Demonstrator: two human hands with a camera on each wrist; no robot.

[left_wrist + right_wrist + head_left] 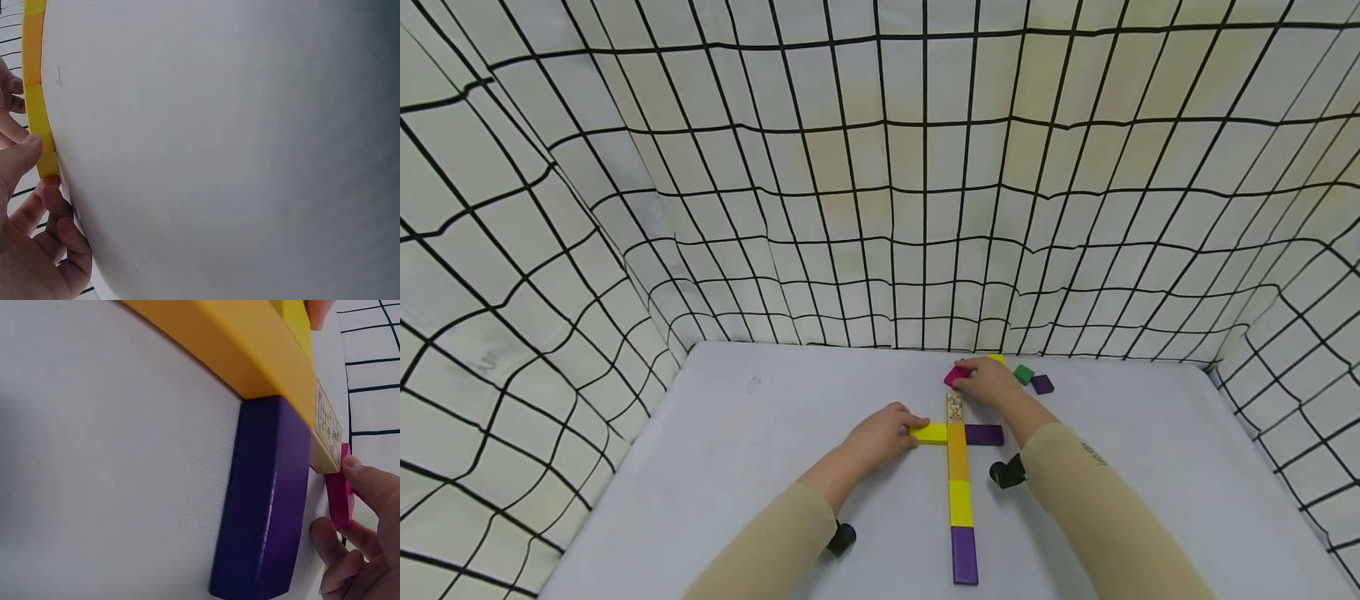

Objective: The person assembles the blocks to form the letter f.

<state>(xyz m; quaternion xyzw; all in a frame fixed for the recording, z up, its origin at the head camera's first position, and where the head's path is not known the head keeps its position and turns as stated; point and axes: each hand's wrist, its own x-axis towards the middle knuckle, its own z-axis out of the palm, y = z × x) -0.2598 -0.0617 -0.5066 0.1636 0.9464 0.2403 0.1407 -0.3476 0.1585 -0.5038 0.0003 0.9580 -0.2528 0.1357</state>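
Observation:
A cross of flat coloured blocks lies on the white table. My left hand pinches the outer end of the yellow block forming its left arm; the left wrist view shows the thumb on its side. At the far end, my right hand holds a magenta block between thumb and fingers, close beyond the patterned cream block. An orange block stands at the crossing, with a dark purple block on its right. Below it come another yellow block and a purple block.
Near the table's back edge lie a green piece and a dark purple piece. Another yellow piece shows partly behind my right hand. Black netting over white sheeting surrounds the table at the back and sides.

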